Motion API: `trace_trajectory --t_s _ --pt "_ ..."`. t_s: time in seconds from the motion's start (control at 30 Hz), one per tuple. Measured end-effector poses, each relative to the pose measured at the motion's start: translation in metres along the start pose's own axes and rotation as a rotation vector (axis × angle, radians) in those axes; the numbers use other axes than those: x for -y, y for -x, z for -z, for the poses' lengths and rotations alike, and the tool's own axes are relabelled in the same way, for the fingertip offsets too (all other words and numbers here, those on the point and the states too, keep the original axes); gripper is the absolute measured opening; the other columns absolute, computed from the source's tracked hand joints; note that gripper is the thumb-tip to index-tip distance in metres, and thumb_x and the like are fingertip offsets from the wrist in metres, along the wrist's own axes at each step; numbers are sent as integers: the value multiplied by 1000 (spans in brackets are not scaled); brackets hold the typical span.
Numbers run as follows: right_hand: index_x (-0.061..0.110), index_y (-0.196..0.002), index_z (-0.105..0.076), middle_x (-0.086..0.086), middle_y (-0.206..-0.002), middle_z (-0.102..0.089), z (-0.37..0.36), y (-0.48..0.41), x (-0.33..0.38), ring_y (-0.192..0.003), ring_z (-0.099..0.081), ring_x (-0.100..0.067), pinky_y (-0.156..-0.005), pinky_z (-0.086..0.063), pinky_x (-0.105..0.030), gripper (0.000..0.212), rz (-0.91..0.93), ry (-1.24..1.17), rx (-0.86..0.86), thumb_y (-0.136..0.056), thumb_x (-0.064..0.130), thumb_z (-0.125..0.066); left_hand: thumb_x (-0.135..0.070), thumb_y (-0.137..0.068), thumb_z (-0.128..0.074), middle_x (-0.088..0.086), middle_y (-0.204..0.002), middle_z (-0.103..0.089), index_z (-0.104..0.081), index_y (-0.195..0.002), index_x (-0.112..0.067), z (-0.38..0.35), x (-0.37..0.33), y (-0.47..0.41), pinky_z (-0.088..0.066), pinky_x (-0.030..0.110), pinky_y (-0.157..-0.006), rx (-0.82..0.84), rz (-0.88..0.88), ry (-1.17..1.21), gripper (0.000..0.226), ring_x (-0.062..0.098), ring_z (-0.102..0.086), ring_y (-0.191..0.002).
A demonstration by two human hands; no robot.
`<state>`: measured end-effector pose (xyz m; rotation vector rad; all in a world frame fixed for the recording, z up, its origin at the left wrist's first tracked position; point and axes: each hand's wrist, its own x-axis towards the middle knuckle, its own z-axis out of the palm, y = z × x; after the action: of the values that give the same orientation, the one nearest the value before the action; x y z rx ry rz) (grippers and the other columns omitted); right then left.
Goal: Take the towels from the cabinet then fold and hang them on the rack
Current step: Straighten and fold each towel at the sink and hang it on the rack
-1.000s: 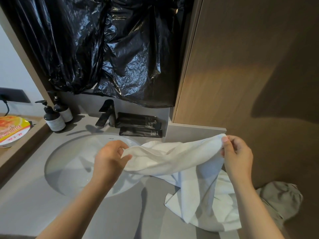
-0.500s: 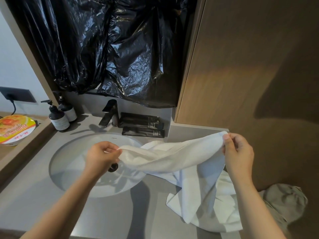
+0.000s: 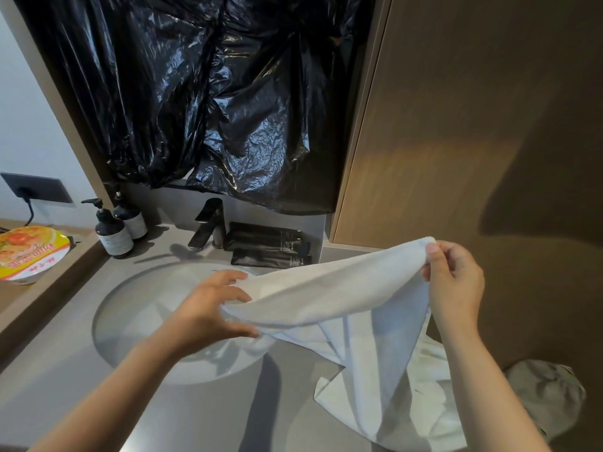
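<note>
A white towel (image 3: 346, 298) is stretched between both hands above the grey counter (image 3: 182, 415), its lower part hanging down and pooling on the counter at the right. My left hand (image 3: 208, 308) holds the towel's left end over the sink, thumb under the cloth and fingers spread over it. My right hand (image 3: 453, 282) pinches the towel's upper right corner in front of the wooden cabinet door (image 3: 456, 125). No rack is in view.
A round sink (image 3: 137, 308) with a dark faucet (image 3: 208, 223) lies under the left hand. Two pump bottles (image 3: 114, 230), black tubes (image 3: 270, 246), a noodle cup (image 3: 29, 252) and a grey cloth (image 3: 548, 393) sit around. Black plastic (image 3: 202, 93) covers the mirror.
My left hand has opened its grip and shifted along the towel's left end, fingers now spread over the cloth. The right hand keeps its pinch in about the same place.
</note>
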<state>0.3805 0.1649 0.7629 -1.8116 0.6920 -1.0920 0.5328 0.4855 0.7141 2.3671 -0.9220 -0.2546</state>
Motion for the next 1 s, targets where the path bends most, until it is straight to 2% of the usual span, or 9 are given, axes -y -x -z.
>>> trace_trajectory --t_s 0.1,0.2,0.3,0.47,0.57,0.7,0.77,0.9,1.0 --pt "18 -91 -64 0 -70 -60 -2 -4 1 -61 -53 -2 -55 -40 -4 16 19 13 2 -99 25 -53 -33 -79 -79 -9 -134 -50 -76 -95 -22 -10 5 -4 -38 22 -99 -86 7 -57 20 13 -48 -123" --pt "19 -90 -64 2 -70 -61 -3 -8 0 -60 -53 0 -59 -42 -12 17 31 33 8 -99 27 -52 -28 -86 -72 -4 -112 -64 -78 -90 -15 -9 10 -10 -43 23 -83 -133 -27 -33 16 16 -60 -103" --pt "20 -93 -64 2 -73 -62 -3 -15 0 -63 -54 0 -62 -43 -19 18 29 36 15 -99 30 -52 -31 -90 -67 -4 -95 -67 -76 -89 -14 -4 12 -15 -41 22 -74 -174 17 -53 19 15 -61 -87" --pt "20 -99 -64 8 -83 -63 0 -32 6 -72 -57 6 -62 -41 -5 17 58 39 71 -97 34 -56 -30 -89 -67 -3 -83 -66 -75 -85 -14 15 7 -24 -40 22 -69 -273 31 -27 18 13 -60 -76" --pt "19 -105 -64 9 -87 -62 3 -45 13 -79 -58 -2 -67 -42 -13 21 70 26 94 -96 37 -57 -23 -89 -68 1 -78 -65 -75 -83 -6 35 -4 -43 -37 26 -65 -370 -17 -80 20 19 -58 -72" --pt "12 -96 -65 5 -78 -59 7 -81 39 -74 -55 -9 -69 -44 -23 29 85 10 32 -97 39 -53 -19 -93 -63 14 -87 -70 -74 -92 1 73 -34 -83 -42 35 -73 -486 -62 -98 23 31 -61 -84" --pt "12 -94 -63 2 -80 -59 9 -108 61 -76 -55 -13 -70 -44 -27 31 111 10 -25 -98 40 -51 -18 -93 -63 14 -84 -67 -74 -94 2 100 -60 -104 -40 34 -68 -565 -106 -89 23 29 -59 -78" --pt "14 -98 -62 -2 -90 -62 15 -146 98 -84 -59 -17 -71 -47 -30 33 146 16 -107 -99 43 -47 -12 -89 -68 12 -85 -73 -75 -93 0 147 -100 -129 -40 21 -62 -725 -225 -27 15 16 -58 -71" --pt "8 -99 -61 -7 -92 -61 23 -165 124 -86 -57 -23 -71 -43 -34 39 224 31 -172 -101 42 -42 -11 -85 -70 8 -83 -70 -72 -93 -4 183 -123 -147 -38 26 -63 -825 -256 24 11 19 -57 -72"
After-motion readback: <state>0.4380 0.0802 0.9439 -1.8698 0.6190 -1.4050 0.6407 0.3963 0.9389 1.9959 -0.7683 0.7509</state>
